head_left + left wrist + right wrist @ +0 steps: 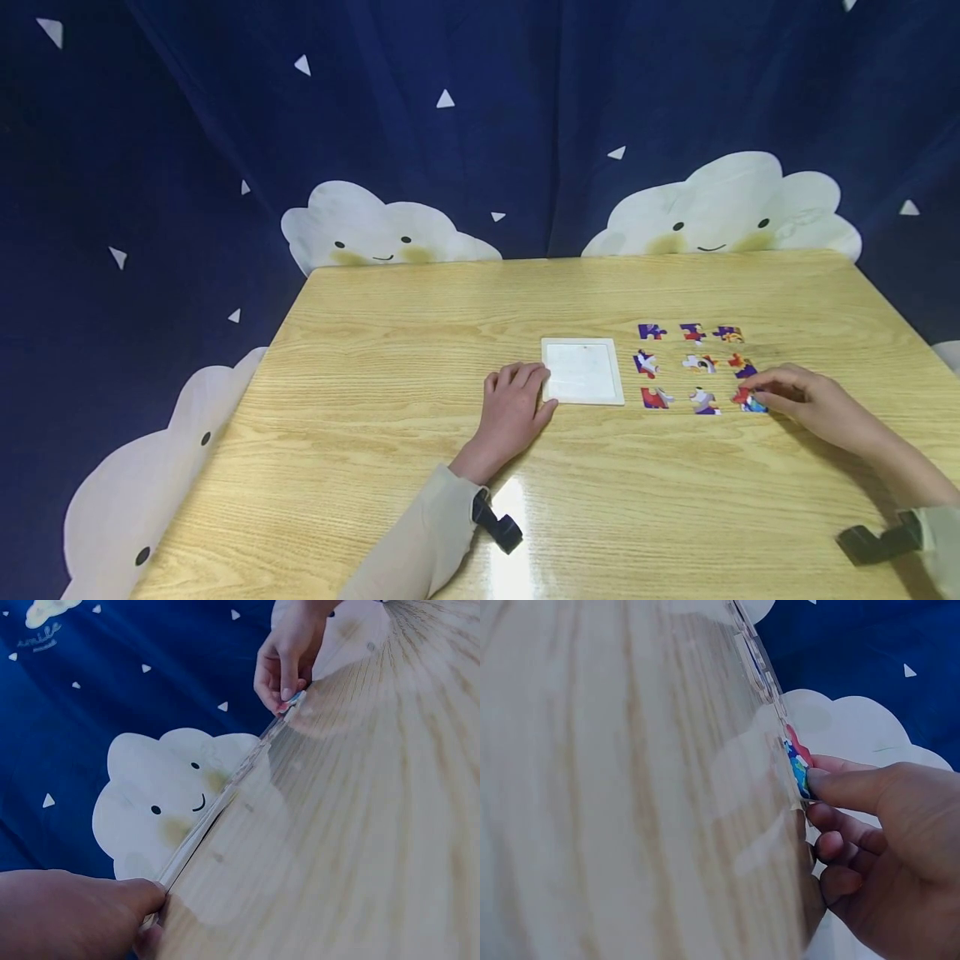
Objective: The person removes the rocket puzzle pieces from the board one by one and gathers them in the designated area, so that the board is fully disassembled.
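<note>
My left hand grips the near left corner of a flat, square white frame, thumb along the front edge and a fingertip at the left side. In the left wrist view the thumb lies over the frame's end. Right of the frame, several jigsaw pieces lie spaced apart in three rows. My right hand pinches the near right jigsaw piece, printed red, white and blue. The right wrist view shows this piece's coloured face beside the thumb, with the other fingers curled below.
Behind the right hand's piece lies an orange and purple jigsaw piece; a white and purple piece is to its left. The wooden table ends at a dark blue curtain with white clouds. Black straps hang at both wrists.
</note>
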Available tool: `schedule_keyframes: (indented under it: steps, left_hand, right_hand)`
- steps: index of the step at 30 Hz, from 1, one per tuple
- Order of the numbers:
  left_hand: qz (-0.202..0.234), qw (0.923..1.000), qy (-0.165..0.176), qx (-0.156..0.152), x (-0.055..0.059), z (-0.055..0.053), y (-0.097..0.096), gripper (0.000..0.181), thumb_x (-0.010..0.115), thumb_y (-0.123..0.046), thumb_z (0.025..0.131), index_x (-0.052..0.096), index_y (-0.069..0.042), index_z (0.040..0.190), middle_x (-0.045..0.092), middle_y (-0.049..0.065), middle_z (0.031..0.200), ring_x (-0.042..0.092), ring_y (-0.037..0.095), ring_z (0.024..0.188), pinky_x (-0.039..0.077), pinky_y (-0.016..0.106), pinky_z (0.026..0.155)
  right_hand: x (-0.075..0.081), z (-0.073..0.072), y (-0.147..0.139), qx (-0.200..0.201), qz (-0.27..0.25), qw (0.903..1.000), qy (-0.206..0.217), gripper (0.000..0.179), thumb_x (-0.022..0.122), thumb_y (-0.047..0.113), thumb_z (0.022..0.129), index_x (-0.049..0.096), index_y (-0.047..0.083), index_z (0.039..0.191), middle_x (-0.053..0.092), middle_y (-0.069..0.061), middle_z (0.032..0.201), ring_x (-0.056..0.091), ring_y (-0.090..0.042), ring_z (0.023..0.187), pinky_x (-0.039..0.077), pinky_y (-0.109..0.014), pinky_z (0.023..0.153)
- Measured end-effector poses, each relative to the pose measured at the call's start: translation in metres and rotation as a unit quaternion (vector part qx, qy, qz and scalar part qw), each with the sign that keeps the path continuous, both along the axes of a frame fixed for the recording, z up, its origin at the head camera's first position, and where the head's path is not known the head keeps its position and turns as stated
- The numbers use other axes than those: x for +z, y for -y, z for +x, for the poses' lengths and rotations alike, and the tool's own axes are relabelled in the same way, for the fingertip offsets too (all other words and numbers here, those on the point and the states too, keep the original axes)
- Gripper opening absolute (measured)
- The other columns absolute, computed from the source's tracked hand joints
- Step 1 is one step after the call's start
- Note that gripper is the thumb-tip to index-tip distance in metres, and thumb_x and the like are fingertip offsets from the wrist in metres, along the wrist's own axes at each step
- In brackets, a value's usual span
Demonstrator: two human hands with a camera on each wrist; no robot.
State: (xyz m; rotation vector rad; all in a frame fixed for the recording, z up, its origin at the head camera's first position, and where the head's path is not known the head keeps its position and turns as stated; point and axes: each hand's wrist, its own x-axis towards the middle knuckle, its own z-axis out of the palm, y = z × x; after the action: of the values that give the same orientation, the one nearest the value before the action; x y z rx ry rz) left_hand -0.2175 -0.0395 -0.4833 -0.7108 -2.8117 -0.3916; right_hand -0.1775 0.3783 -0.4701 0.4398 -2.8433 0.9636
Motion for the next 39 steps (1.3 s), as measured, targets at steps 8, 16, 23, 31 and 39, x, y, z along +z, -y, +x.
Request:
schedule_keyframes:
  steps: [8, 16, 23, 31, 39]
  left_hand:
    - [0.002, 1.0000, 0.005, 0.001, 0.002, 0.001, 0.000, 0.044, 0.057, -0.043, 0.097, 0.057, -0.018, 0.133, 0.056, -0.004, 0.139, 0.049, 0.021, 0.124, 0.035, 0.044, 0.100]
    - [0.002, 1.0000, 0.004, 0.000, 0.002, 0.001, 0.000, 0.044, 0.057, -0.043, 0.097, 0.057, -0.018, 0.133, 0.056, -0.004, 0.139, 0.049, 0.021, 0.124, 0.035, 0.044, 0.100]
    - [0.000, 1.0000, -0.002, 0.001, 0.001, 0.000, 0.000, 0.044, 0.056, -0.043, 0.097, 0.057, -0.018, 0.133, 0.056, -0.004, 0.139, 0.049, 0.021, 0.123, 0.035, 0.043, 0.100]
    - [0.006, 0.9999, 0.011, 0.002, 0.000, -0.002, 0.001, 0.043, 0.056, -0.042, 0.097, 0.056, -0.018, 0.133, 0.055, -0.003, 0.140, 0.049, 0.022, 0.124, 0.035, 0.044, 0.101]
    - [0.080, 0.9951, 0.057, -0.006, 0.010, -0.008, 0.005, 0.057, 0.059, -0.037, 0.096, 0.041, -0.013, 0.144, 0.047, 0.005, 0.148, 0.048, 0.029, 0.131, 0.041, 0.049, 0.104]
  right_hand:
    - [-0.002, -0.002, 0.000, 0.022, -0.002, 0.9996, -0.018, 0.024, 0.064, -0.003, 0.090, 0.070, 0.009, 0.111, 0.061, 0.023, 0.100, 0.048, 0.017, 0.091, 0.039, -0.005, 0.071]
    - [-0.002, 0.000, 0.002, 0.017, 0.008, 0.9995, -0.026, 0.023, 0.064, -0.001, 0.091, 0.070, 0.011, 0.109, 0.059, 0.019, 0.094, 0.044, 0.007, 0.078, 0.036, -0.015, 0.063]
    - [-0.002, -0.002, 0.000, 0.015, 0.007, 0.9998, -0.013, 0.022, 0.063, 0.000, 0.092, 0.069, 0.011, 0.111, 0.057, 0.015, 0.091, 0.040, 0.001, 0.074, 0.033, -0.020, 0.059]
    - [0.003, -0.004, 0.003, -0.010, -0.017, 0.9997, 0.013, 0.019, 0.057, 0.009, 0.098, 0.068, 0.008, 0.114, 0.060, 0.023, 0.096, 0.050, 0.009, 0.078, 0.042, -0.016, 0.060]
    - [0.020, -0.005, 0.034, -0.067, -0.014, 0.9968, -0.042, 0.014, 0.059, 0.015, 0.098, 0.070, 0.009, 0.105, 0.056, 0.025, 0.090, 0.046, 0.007, 0.071, 0.040, -0.017, 0.056]
